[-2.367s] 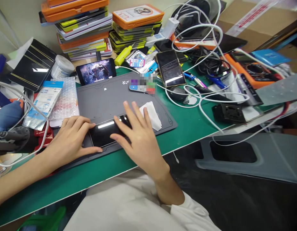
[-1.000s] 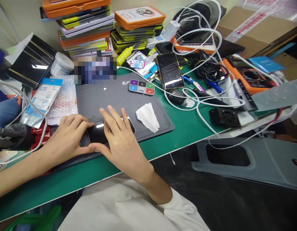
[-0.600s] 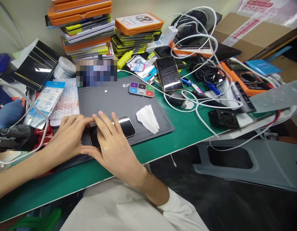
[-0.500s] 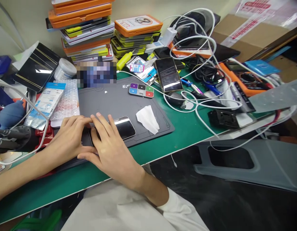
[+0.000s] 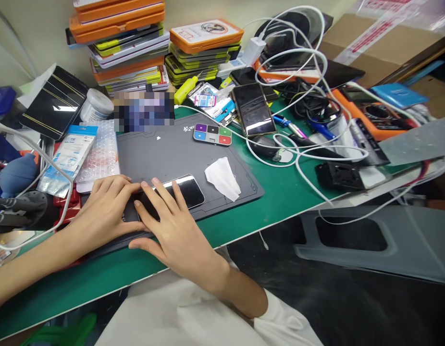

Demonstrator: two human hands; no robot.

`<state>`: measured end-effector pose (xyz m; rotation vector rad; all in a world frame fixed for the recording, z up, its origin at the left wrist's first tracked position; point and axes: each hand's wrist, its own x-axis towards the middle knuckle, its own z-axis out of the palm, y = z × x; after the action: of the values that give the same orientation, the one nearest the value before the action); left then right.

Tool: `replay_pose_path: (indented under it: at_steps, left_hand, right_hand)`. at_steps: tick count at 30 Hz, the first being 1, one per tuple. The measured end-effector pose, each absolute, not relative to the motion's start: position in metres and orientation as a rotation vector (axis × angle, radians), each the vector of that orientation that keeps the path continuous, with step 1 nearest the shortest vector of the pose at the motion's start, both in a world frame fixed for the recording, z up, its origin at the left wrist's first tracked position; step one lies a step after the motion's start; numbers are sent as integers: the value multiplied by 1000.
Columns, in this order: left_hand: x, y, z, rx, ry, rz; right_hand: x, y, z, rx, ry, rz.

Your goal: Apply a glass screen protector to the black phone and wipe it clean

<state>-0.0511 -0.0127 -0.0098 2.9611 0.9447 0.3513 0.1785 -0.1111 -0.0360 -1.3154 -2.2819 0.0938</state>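
Observation:
A smartphone [image 5: 188,191] lies face up on the dark grey work mat [image 5: 150,151], its left part covered by my hands. At the phone's left end, my left hand [image 5: 109,204] bends its fingers, with thumb and forefinger at opposite edges of the phone. My right hand [image 5: 182,233] lies over the phone with fingers stretched out and apart across the screen; its thumb points left, off the near edge. Right of the phone is a crumpled white wipe [image 5: 223,179]. Farther back on the mat sits a small panel of coloured squares [image 5: 212,134].
Stacked orange and yellow cases [image 5: 117,29] stand along the wall. A second phone [image 5: 253,110], looped white cables [image 5: 298,151] and an orange multimeter [image 5: 379,113] crowd the right side. Bubble wrap [image 5: 100,151] and a blue air blower [image 5: 18,174] are at the left.
My right hand has slid slightly right and toward me over the phone, and its thumb has moved away from my left thumb. The view has shifted slightly. The phone stays in place.

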Motion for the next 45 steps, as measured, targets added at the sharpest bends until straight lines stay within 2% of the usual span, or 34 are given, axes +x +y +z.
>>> replay_pose_path:
  at_steps: [10,28,40,45]
  left_hand:
    - [-54,-13,-9,2946,904,313]
    - [-53,-12,-9,2780,969,250]
    - [-50,-13,-9,2793,962,252]
    - [-51,-13,-11,2789,940,284]
  right_hand:
    - [207,-124,-48,-1220,-2303,135]
    - [287,-137,-58,-1546,-2105,71]
    - [304,-136,-54,-1583,-1920,308]
    - [296,-129,-51,-1618,-1945,298]
